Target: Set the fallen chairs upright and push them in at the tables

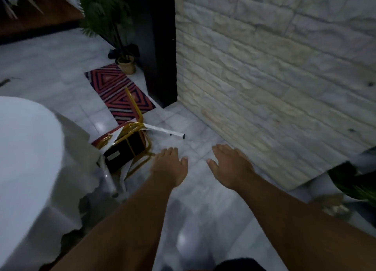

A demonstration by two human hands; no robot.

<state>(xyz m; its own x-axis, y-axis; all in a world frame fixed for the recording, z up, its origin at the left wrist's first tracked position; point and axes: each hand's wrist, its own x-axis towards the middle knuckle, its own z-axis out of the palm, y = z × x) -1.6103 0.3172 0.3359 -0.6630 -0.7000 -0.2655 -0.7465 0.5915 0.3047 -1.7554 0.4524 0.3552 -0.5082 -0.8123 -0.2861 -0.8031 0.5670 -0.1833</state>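
Evidently the work on this chair had not begun; the chair point(126, 148) lay tipped over on the pale tiled floor point(193, 199), just beside the white-clothed table point(26, 148) at the left, the dark underside of its seat turned toward the camera and its gold frame and legs sticking out sideways; nothing in view showed a chair already righted, so I judged both steps to be left here, the lifting upright and the pushing in at the table. The left hand point(169, 167) hung over the floor near the chair's frame, fingers straight and loosely together, holding nothing; it looked apart from the frame, though that could not be told for certain; the right hand point(230, 165) was likewise flat and empty, clear of the chair and nearer the stone wall point(274, 77). Counted: one fallen chair; one table, only partly in view; two hands, both bare; one striped rug point(120, 89) beyond the chair; one potted plant point(126, 64) by the dark pillar; further greenery at the right edge was too cropped to count.
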